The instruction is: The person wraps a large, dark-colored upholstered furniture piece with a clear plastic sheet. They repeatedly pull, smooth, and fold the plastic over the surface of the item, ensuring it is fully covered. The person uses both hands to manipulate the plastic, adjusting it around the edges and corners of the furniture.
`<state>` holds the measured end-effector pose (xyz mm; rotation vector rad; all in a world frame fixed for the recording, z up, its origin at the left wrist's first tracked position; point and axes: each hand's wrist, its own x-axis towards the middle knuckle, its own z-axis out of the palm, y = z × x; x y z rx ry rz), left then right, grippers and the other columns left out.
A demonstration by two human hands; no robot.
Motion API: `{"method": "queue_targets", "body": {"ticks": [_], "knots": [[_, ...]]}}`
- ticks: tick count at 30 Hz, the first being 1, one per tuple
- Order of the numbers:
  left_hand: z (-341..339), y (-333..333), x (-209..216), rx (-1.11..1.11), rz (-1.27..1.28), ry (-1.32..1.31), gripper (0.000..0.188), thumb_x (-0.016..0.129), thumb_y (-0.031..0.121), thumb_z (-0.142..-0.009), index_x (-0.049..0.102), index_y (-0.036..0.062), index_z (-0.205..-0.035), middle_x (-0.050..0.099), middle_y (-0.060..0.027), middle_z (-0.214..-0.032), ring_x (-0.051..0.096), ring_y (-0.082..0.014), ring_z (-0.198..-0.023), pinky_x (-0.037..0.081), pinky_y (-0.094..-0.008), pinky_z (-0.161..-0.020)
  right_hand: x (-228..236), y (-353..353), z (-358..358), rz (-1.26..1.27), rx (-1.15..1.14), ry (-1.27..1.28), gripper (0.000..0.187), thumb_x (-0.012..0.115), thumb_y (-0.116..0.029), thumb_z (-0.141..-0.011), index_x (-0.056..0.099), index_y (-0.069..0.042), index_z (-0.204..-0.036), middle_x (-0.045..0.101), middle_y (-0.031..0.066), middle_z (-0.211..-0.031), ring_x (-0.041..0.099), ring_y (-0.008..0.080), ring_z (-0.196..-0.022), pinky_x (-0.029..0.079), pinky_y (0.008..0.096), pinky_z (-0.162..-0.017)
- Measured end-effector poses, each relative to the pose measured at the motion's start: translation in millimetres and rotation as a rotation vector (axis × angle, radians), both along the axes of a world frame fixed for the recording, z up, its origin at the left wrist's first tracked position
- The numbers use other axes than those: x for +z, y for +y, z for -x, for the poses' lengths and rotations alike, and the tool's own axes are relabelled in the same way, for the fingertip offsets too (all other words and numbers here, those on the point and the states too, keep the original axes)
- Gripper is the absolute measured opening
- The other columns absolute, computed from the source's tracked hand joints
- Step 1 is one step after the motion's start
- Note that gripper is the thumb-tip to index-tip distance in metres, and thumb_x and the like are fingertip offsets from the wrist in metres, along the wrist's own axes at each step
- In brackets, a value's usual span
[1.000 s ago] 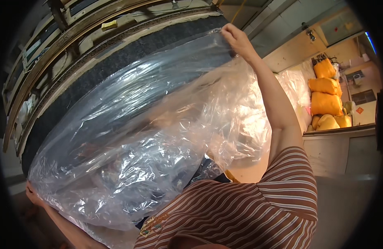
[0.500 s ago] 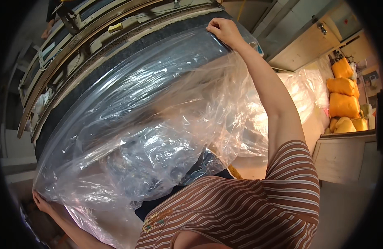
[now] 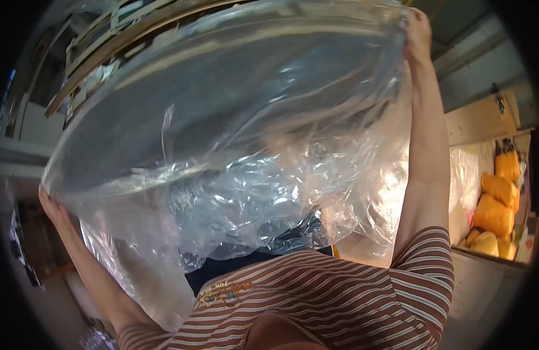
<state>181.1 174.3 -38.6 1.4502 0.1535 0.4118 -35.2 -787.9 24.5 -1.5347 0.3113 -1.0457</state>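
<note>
A wide sheet of clear plastic film [image 3: 234, 192] is stretched between my two raised hands, its far edge pulled taut and its near part crumpled against my body. My left hand [image 3: 54, 209] grips the film's left corner, fingers closed at the edge. At the far right, my right hand [image 3: 418, 38] is closed on the other corner, arm stretched out. Behind the film shows a dark padded surface [image 3: 222, 70], blurred through the plastic.
Wooden rails of a long frame [image 3: 100, 61] run along the far left, beyond the film. To the right, several orange bundles [image 3: 494, 213] are stacked near a pale cabinet door [image 3: 476, 116]. More clear plastic [image 3: 465, 175] hangs beside the bundles.
Both hands have risen, the right one also moving outward to the right. The film has lifted with them and now covers more of the dark surface and rails.
</note>
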Motion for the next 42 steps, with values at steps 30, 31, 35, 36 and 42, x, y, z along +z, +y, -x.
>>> {"method": "queue_targets", "body": {"ticks": [30,31,35,36,42], "knots": [[-241,16,-81,0.256,-0.825,0.072,0.044,0.054,0.037,-0.091,0.064,0.0004,-0.112,0.065,-0.0091,-0.109,0.058,-0.0201,-0.1,0.042,-0.0307,-0.088,-102,-47,-75,0.529,-0.611,0.48,0.034,0.069,-0.032,-0.073,0.057,-0.002,-0.081,0.057,0.0194,-0.098,0.053,0.0354,-0.097,0.041,0.0405,-0.088],[-239,19,-82,0.226,-0.801,0.058,0.044,0.051,0.037,-0.091,0.064,0.0004,-0.113,0.064,-0.0096,-0.11,0.057,-0.0206,-0.101,0.042,-0.0311,-0.088,-102,-44,-75,0.484,-0.613,0.46,0.034,0.067,-0.034,-0.075,0.059,-0.001,-0.083,0.057,0.0203,-0.099,0.052,0.0357,-0.098,0.04,0.0405,-0.089],[-246,47,-70,0.205,-0.798,0.031,0.044,0.047,0.035,-0.092,0.064,-0.0002,-0.114,0.064,-0.0105,-0.11,0.057,-0.021,-0.101,0.041,-0.0317,-0.089,-105,-52,-80,0.395,-0.62,0.401,0.043,0.058,-0.041,-0.082,0.062,0.001,-0.091,0.058,0.0239,-0.102,0.052,0.0379,-0.101,0.039,0.0428,-0.09],[-244,53,-65,0.189,-0.809,0.02,0.044,0.047,0.035,-0.093,0.064,-0.0003,-0.113,0.064,-0.0103,-0.109,0.057,-0.0204,-0.1,0.041,-0.0314,-0.089,-105,-49,-83,0.386,-0.617,0.422,0.046,0.056,-0.043,-0.084,0.062,0.002,-0.092,0.058,0.0249,-0.102,0.052,0.0384,-0.102,0.039,0.0431,-0.09],[-213,-36,-79,-0.124,-0.803,0.1,0.04,0.059,0.035,-0.09,0.065,0.0007,-0.109,0.064,-0.0078,-0.106,0.055,-0.0175,-0.099,0.041,-0.0291,-0.089,-85,-67,-38,0.829,-0.456,0.884,0.045,0.047,-0.045,-0.091,0.066,-0.003,-0.092,0.062,0.0167,-0.102,0.053,0.0377,-0.102,0.039,0.0436,-0.089]]}}
